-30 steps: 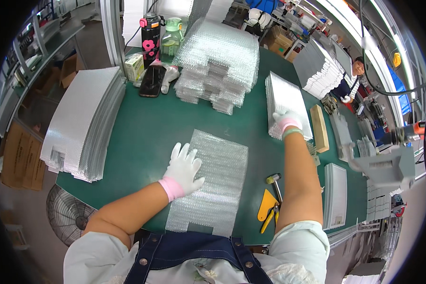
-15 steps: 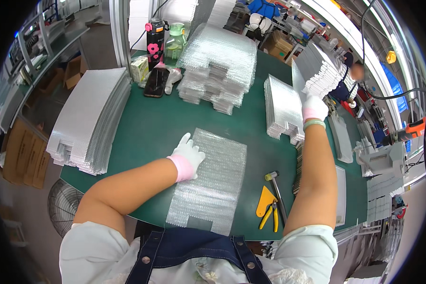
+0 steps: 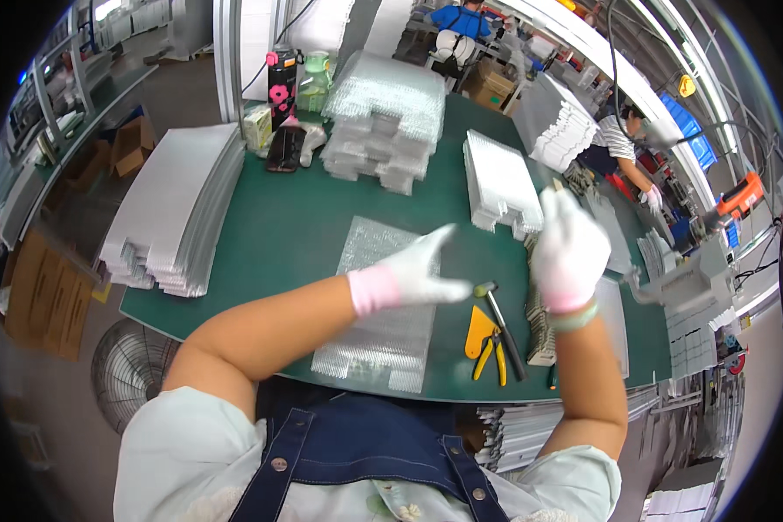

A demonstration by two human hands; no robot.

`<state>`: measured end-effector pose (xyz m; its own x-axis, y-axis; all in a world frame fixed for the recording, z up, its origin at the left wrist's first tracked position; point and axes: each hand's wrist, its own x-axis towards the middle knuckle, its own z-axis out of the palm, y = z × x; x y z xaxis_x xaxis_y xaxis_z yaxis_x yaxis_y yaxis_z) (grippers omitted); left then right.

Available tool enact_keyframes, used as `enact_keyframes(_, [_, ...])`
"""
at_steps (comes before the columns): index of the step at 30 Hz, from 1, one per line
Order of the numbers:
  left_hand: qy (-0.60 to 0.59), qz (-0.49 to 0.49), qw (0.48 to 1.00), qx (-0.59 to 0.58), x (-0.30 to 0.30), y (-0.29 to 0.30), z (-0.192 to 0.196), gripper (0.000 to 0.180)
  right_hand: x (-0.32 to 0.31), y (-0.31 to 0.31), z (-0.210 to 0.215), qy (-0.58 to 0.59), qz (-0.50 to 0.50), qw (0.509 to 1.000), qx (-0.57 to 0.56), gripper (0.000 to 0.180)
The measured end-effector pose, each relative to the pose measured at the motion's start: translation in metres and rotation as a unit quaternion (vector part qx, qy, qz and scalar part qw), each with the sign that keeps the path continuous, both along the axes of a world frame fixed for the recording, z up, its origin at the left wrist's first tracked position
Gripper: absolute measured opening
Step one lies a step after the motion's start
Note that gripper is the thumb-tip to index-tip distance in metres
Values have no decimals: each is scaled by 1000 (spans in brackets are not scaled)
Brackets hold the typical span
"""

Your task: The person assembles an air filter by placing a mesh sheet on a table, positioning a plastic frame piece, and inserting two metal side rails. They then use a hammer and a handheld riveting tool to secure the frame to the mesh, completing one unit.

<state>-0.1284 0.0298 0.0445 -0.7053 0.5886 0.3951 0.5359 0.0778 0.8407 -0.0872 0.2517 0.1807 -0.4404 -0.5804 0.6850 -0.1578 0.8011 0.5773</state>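
Green workbench (image 3: 322, 226) in a busy packing shop: gloved hands meet above a clear bubble-wrap sheet (image 3: 383, 296).

Beneath the left hand (image 3: 418, 274), whose flat, spread fingers grip nothing, the sheet lies flat; the right hand (image 3: 570, 252), raised just beyond those fingertips, shows only its back, grip unclear. Judged mid-wrap; next calls for setting a piece from the white stack (image 3: 496, 183) onto it. A small hammer (image 3: 500, 326) lies nearby.

Two gloved hands (image 3: 418, 274), one bubble-wrap sheet (image 3: 383, 304), one hammer (image 3: 500, 326), one pair of yellow-handled pliers (image 3: 493, 355), one floor fan (image 3: 130, 370)
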Motion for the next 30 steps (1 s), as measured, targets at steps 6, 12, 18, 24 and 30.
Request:
enact_keyframes(6, [-245,-76,941,222,64,-3,58,48,119,-75,-48,-206,201,957,-37,37])
enact_keyframes(12, [-290,-53,953,71,90,-88,19,30,158,-45,-90,-173,154,754,-614,72])
enact_keyframes(18, [-197,282,934,-95,110,-83,-49,55,133,-66,-187,-378,-15,610,-696,77])
enact_keyframes(24, [-133,328,904,-239,92,-82,-74,71,91,-65,-240,-408,-54,662,-626,88])
enact_keyframes(30, [-126,322,876,-335,84,-78,-101,73,77,-72,-249,-440,-159,726,-504,89])
